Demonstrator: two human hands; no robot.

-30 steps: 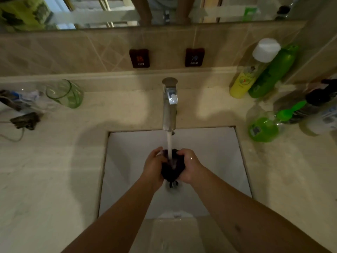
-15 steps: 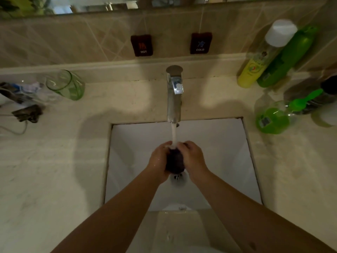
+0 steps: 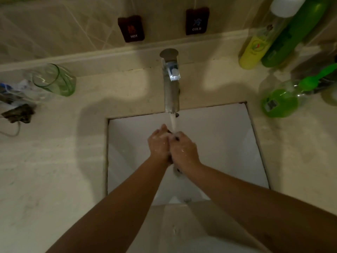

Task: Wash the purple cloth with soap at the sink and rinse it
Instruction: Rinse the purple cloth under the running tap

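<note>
Now squeezed tighter, purple cloth [image 3: 170, 158] barely shows, dark.

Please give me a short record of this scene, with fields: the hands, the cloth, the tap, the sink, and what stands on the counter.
left hand: wet, pressed against the right hand, grips the cloth
right hand: wet, curled round the cloth
cloth: dark, bunched between both hands, almost hidden
tap: running; the stream lands where the hands meet
sink: white, square, set into the counter
counter left: green glass
counter right: yellow bottle, green bottle, green soap dispenser
</note>
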